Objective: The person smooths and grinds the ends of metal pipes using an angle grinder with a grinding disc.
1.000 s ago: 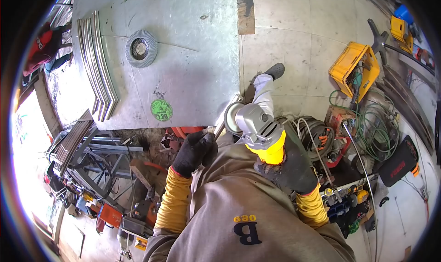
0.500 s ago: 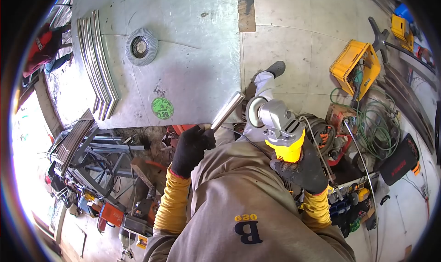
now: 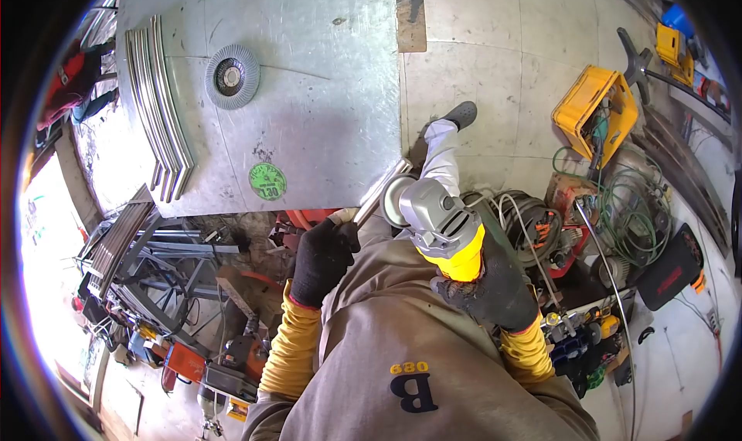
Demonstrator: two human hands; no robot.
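Note:
My left hand (image 3: 325, 262), in a dark glove, is closed around the lower end of a shiny metal tube (image 3: 393, 177) that slants up over the corner of the metal table (image 3: 325, 155). In my gloved right hand (image 3: 498, 290) is a yellow and grey angle grinder (image 3: 444, 221), gripped by its yellow body. Its round disc (image 3: 396, 200) is right at the side of the tube, overlapping it in this view. On the table lie a large flap disc (image 3: 232, 78) and a row of several bent metal tubes (image 3: 158, 108).
A yellow crate (image 3: 591, 105) with tools stands on the floor to the right, near coiled green hose (image 3: 630, 217) and cables. Below left are metal frames (image 3: 174, 267) and an orange tool box (image 3: 184, 362). A person in red (image 3: 66, 85) is at the far left.
My right hand has moved the grinder left and slightly down, bringing its disc from apart to right against the tube. My left hand keeps its hold and has shifted little.

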